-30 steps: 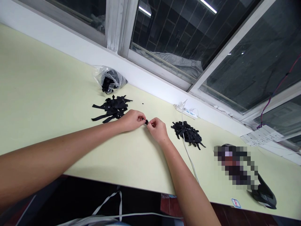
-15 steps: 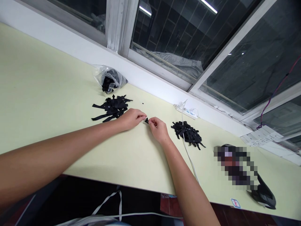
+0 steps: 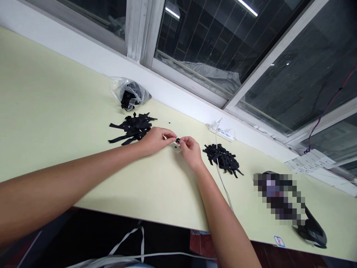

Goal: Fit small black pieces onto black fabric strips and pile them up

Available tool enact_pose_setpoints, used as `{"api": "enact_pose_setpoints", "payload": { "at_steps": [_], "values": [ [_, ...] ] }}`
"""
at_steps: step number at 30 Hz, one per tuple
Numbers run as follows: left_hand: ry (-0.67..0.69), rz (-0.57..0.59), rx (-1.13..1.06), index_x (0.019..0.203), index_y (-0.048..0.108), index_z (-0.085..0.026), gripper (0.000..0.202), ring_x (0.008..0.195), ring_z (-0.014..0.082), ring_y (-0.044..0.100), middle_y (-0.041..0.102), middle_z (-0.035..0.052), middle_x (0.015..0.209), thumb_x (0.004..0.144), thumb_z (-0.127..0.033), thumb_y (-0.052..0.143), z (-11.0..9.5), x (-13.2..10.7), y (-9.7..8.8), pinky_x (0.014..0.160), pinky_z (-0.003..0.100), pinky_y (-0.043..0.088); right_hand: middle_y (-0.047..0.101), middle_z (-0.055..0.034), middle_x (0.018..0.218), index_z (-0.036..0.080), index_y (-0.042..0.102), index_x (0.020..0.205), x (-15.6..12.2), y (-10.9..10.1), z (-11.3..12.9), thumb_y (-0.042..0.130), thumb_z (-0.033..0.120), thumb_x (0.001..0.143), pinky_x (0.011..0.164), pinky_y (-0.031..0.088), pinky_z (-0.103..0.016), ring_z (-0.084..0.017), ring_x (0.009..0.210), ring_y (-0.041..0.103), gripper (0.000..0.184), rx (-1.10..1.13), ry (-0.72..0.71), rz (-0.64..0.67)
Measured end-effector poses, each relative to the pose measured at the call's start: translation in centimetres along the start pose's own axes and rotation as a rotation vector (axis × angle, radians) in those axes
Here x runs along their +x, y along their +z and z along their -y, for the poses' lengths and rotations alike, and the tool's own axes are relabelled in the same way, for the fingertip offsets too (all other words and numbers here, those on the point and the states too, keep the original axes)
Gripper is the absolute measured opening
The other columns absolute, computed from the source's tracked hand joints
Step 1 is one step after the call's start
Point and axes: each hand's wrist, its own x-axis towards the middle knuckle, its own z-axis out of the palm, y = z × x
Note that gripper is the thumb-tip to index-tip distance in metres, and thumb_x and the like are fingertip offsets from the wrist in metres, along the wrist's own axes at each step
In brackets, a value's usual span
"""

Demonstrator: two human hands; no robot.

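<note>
Small black piece [image 3: 177,140] sits between the two hands, over the table [image 3: 134,182]. Left hand [image 3: 157,140] and right hand [image 3: 191,150] each pinch it, thumb to finger. Work on this one looks unfinished; it is not yet laid down. Black strips lie in a left heap [image 3: 136,126] and a right heap [image 3: 223,158]. Which is finished, I cannot tell. Clear bag [image 3: 116,88] behind holds black pieces too.

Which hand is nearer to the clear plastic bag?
Left. In the picture, the left hand is below and right of the bag; the right hand is farther right.
</note>
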Motion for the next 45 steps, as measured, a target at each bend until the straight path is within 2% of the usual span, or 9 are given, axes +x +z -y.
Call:
{"api": "enact_pose_setpoints", "payload": {
  "at_steps": [7,12,15,19,25,35,41,45],
  "values": [
    [0.030,0.042,-0.050,0.089,0.073,-0.018,0.019,0.088,0.0169,0.066,0.074,0.0031,0.093,0.082,-0.033,0.063,0.2,0.0,0.3,0.075,0.026,0.049,0.071,-0.0067,0.093,0.020,0.064,0.095,-0.2,-0.6,0.7,0.059,0.043,0.084,0.069,0.050,-0.029,-0.017,0.080,0.063,0.026,-0.074,-0.104,-0.046],
    [0.048,0.100,-0.173,0.087,0.068,-0.017,0.016,0.106,0.0194,0.063,0.069,0.0073,0.117,0.082,-0.032,0.062,-0.2,-0.3,0.1,0.090,0.030,0.049,0.072,-0.0064,0.091,0.020,0.061,0.098,-0.2,-0.8,0.7,0.064,0.045,0.081,0.071,0.050,-0.031,-0.019,0.080,0.067,0.030,-0.057,-0.113,-0.038],
    [0.099,0.145,-0.234,0.085,0.064,-0.018,0.013,0.108,0.0186,0.063,0.070,0.0075,0.112,0.083,-0.030,0.061,-0.1,-0.3,0.2,0.097,0.032,0.047,0.073,-0.0064,0.089,0.021,0.059,0.096,-0.2,-0.8,0.7,0.067,0.046,0.078,0.070,0.050,-0.031,-0.020,0.079,0.069,0.032,-0.012,-0.098,-0.025],
    [0.101,0.157,-0.239,0.086,0.066,-0.017,0.014,0.091,0.0161,0.066,0.071,0.0053,0.092,0.083,-0.030,0.062,0.4,-0.2,0.3,0.090,0.030,0.050,0.073,-0.0061,0.087,0.021,0.058,0.095,-0.2,-0.8,0.8,0.070,0.047,0.076,0.066,0.050,-0.030,-0.020,0.077,0.068,0.035,0.032,-0.077,-0.029],
    [0.038,0.135,-0.217,0.084,0.068,-0.016,0.016,0.085,0.0175,0.066,0.072,0.0052,0.087,0.078,-0.031,0.066,0.5,0.0,0.2,0.083,0.030,0.051,0.073,-0.0051,0.089,0.022,0.060,0.097,-0.2,-0.9,0.6,0.066,0.048,0.080,0.064,0.049,-0.029,-0.018,0.075,0.066,0.032,-0.034,-0.105,-0.024],
    [0.052,0.042,-0.169,0.085,0.064,-0.016,0.019,0.083,0.0170,0.065,0.069,0.0036,0.086,0.074,-0.030,0.071,1.3,0.4,0.4,0.079,0.030,0.050,0.073,-0.0058,0.092,0.021,0.061,0.097,-0.5,-0.9,1.2,0.065,0.041,0.082,0.072,0.052,-0.031,-0.019,0.085,0.068,0.025,-0.057,-0.198,-0.008],
    [0.105,0.056,-0.043,0.096,0.070,-0.019,0.020,0.094,0.0193,0.066,0.073,0.0033,0.099,0.082,-0.032,0.064,1.2,0.3,0.2,0.087,0.031,0.049,0.073,-0.0049,0.092,0.021,0.061,0.096,-0.6,-0.8,1.5,0.065,0.039,0.083,0.074,0.052,-0.031,-0.018,0.082,0.068,0.022,-0.068,-0.196,-0.007],
    [0.128,0.060,0.024,0.096,0.071,-0.020,0.019,0.095,0.0189,0.065,0.073,0.0029,0.100,0.085,-0.031,0.060,0.7,0.1,0.1,0.082,0.029,0.048,0.073,-0.0043,0.091,0.021,0.061,0.095,-0.6,-0.7,1.5,0.065,0.038,0.083,0.073,0.052,-0.030,-0.017,0.080,0.068,0.021,-0.076,-0.206,-0.012]
  ]
}}
